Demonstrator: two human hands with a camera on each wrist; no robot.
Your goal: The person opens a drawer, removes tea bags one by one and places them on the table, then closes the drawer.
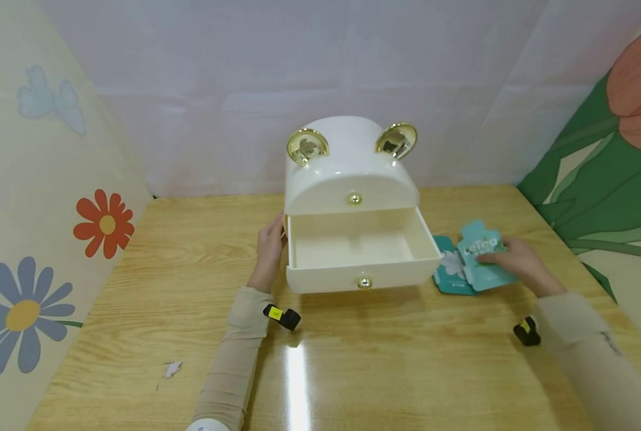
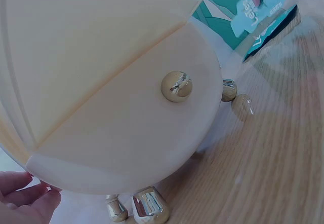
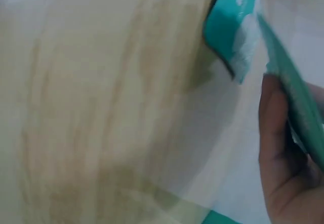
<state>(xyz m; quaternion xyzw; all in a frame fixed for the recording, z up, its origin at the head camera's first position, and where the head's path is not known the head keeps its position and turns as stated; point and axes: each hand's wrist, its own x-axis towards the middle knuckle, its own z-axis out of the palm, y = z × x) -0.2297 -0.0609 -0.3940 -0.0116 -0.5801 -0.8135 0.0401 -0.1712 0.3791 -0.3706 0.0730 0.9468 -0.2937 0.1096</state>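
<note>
A white storage box [image 1: 347, 140] with two gold round ears and an upper gold knob stands on the table, its lower drawer [image 1: 352, 239] pulled out and empty. My left hand [image 1: 270, 248] is at the box's left side; in the left wrist view its fingertips [image 2: 48, 196] touch the edge beside the drawer. To the right, my right hand [image 1: 514, 263] pinches a light teal packet [image 1: 482, 254] lettered "LeTea" between thumb and fingers. Under and beside that packet lies a darker teal packet [image 1: 450, 269], partly covered, near the drawer's right corner.
The wooden table [image 1: 406, 371] runs up to a pale cloth backdrop [image 1: 218, 102]. Flower-painted panels [image 1: 24, 239] flank it. A small pale worn patch [image 1: 173, 369] marks the table at front left. Gold feet [image 2: 150, 206] show beneath the box.
</note>
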